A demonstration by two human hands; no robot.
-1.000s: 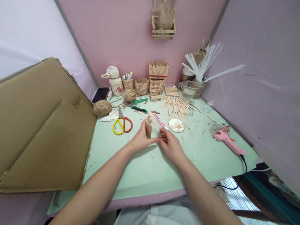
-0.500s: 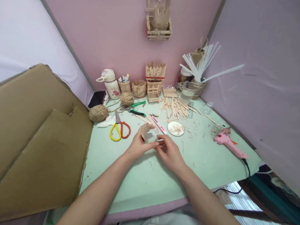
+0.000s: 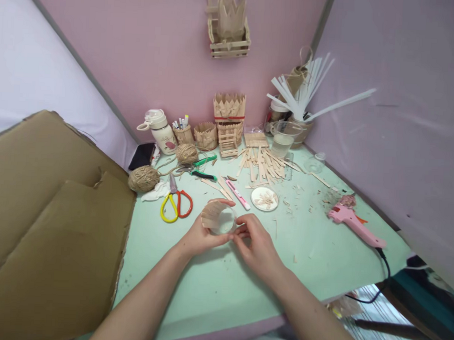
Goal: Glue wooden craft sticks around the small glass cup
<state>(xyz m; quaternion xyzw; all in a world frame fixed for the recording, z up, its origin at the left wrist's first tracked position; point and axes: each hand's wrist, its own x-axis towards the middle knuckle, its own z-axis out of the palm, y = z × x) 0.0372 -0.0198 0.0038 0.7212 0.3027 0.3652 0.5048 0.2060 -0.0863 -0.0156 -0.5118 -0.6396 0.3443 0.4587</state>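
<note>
A clear plastic cup (image 3: 226, 222) is tilted so that its round mouth or base faces me, and thin wooden strips cover its left side. My left hand (image 3: 198, 237) wraps around the strip-covered side, thumb along the lower edge. At the cup's right edge, my right hand (image 3: 257, 245) has its fingers curled and pinched close together; whatever sits between the fingertips is hidden. Just beyond the cup lies a pink craft knife (image 3: 238, 193). Right of the knife is a round white dish (image 3: 264, 198) with small wood pieces.
Scissors (image 3: 176, 205), pliers (image 3: 203, 175) and twine balls (image 3: 144, 179) lie to the left, beside a large cardboard sheet (image 3: 59, 223). Loose wooden sticks (image 3: 263, 164) are heaped behind the dish. A pink glue gun (image 3: 354, 225) with a cord rests at the right edge.
The view has shifted slightly. The cup has turned a little, showing more of its wooden strips and its round opening. Both hands stay at the cup.
</note>
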